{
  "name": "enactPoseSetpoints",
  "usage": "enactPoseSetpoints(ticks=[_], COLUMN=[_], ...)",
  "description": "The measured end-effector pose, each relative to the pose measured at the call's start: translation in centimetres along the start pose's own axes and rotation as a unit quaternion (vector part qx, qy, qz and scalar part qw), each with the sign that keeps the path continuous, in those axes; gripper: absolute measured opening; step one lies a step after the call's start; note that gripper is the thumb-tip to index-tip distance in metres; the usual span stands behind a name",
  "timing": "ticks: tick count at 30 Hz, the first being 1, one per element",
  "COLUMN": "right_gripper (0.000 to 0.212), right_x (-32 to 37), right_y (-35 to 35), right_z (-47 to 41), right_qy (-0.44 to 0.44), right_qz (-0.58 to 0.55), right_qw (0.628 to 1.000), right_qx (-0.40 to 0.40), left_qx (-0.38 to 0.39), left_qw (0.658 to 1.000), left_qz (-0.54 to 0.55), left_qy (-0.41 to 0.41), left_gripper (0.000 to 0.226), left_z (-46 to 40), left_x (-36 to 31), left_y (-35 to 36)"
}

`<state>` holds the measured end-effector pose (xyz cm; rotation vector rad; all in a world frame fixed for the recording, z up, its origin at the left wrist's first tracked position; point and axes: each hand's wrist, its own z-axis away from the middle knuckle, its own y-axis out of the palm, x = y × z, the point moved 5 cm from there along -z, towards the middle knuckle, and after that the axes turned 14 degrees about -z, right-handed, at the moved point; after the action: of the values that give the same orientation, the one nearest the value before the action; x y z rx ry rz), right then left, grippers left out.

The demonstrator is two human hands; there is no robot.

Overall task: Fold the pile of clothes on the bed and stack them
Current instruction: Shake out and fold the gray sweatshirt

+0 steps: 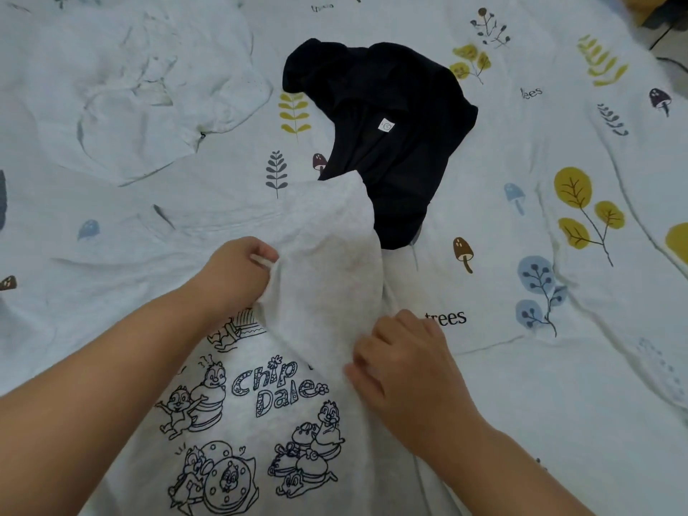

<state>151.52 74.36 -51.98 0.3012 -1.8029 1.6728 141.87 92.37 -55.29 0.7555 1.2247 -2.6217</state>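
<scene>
A light grey T-shirt (324, 277) with black cartoon chipmunk drawings and the words "Chip Dale" lies in front of me on the bed. Its upper part is lifted and folded over toward the print. My left hand (238, 270) grips the left edge of that raised flap. My right hand (402, 363) pinches the cloth at the flap's lower right. A crumpled black garment (387, 117) with a small white label lies just beyond the grey shirt. A rumpled white garment (141, 87) lies at the far left.
The bedsheet (540, 366) is white with printed leaves, mushrooms and the word "trees". It stretches wide to the right and left of the shirt. A dark and orange object (655, 13) shows past the bed's top right corner.
</scene>
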Motion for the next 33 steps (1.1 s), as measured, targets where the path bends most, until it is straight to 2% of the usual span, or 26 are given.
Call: enactPoseSetpoints(ticks=[2, 5, 7, 9, 12, 13, 15, 18, 19, 20, 21, 23, 25, 29, 31, 33], right_gripper=[0.034, 0.024, 0.034, 0.043, 0.030, 0.024, 0.016, 0.023, 0.023, 0.022, 0.021, 0.024, 0.028, 0.036, 0.040, 0.053], right_x=[-0.3, -2.0, -3.2, -3.7, -3.6, -3.8, -4.6, -6.7, -7.4, -7.8, -8.1, -8.2, -8.0, -8.2, -8.2, -7.6], right_y=[-0.1, -0.7, -0.2, 0.6, 1.6, 1.4, 0.2, -2.7, -3.1, -3.1, -2.7, -1.6, -1.0, -0.8, -0.9, -1.0], right_z=[0.4, 0.0, -0.8, -1.5, -2.3, -2.3, -2.3, -1.9, -1.9, -1.9, -2.1, -2.3, -2.5, -2.1, -1.9, -1.8], right_qy=[0.021, 0.123, 0.212, 0.244, 0.228, 0.223, 0.231, 0.296, 0.313, 0.328, 0.343, 0.357, 0.351, 0.357, 0.365, 0.347], right_qz=[-0.007, -0.040, -0.038, -0.019, -0.004, -0.017, -0.088, -0.182, -0.196, -0.205, -0.210, -0.222, -0.221, -0.217, -0.187, -0.094], right_qw=[1.000, 0.987, 0.973, 0.969, 0.974, 0.975, 0.967, 0.916, 0.903, 0.898, 0.899, 0.902, 0.908, 0.908, 0.912, 0.930], right_qx=[-0.012, -0.092, -0.080, -0.040, 0.012, 0.010, -0.058, -0.203, -0.220, -0.208, -0.176, -0.104, -0.059, -0.019, -0.033, -0.072], left_qx=[-0.086, -0.148, -0.130, -0.081, -0.043, -0.038, -0.060, -0.109, -0.112, -0.106, -0.097, -0.083, -0.092, -0.030, -0.077, -0.202], left_qw=[0.989, 0.971, 0.971, 0.972, 0.956, 0.956, 0.960, 0.964, 0.964, 0.966, 0.970, 0.976, 0.964, 0.922, 0.922, 0.901], left_qz=[-0.117, -0.136, -0.111, -0.144, -0.237, -0.231, -0.169, -0.020, 0.014, 0.031, 0.023, -0.056, -0.147, -0.312, -0.307, -0.311], left_qy=[0.023, 0.127, 0.168, 0.165, 0.169, 0.180, 0.214, 0.242, 0.240, 0.232, 0.221, 0.195, 0.200, 0.227, 0.221, 0.225], left_gripper=[0.024, 0.007, 0.017, 0.028, 0.013, 0.014, 0.013, 0.018, 0.016, 0.006, 0.009, 0.044, 0.064, 0.055, 0.045, 0.039], left_z=[-0.3, -0.3, -0.8, -1.9, -3.4, -3.7, -4.2, -4.8, -5.0, -5.3, -5.6, -5.8, -5.1, -3.9, -4.0, -3.4], left_x=[0.1, -2.3, -4.4, -6.1, -8.1, -8.8, -10.3, -12.8, -13.3, -13.6, -13.7, -13.0, -12.2, -10.3, -10.0, -10.2], left_y=[-0.9, -0.7, 0.2, 1.1, 1.5, 1.2, 0.7, 0.2, 0.4, 1.0, 1.6, 3.0, 3.6, 4.7, 4.0, 3.0])
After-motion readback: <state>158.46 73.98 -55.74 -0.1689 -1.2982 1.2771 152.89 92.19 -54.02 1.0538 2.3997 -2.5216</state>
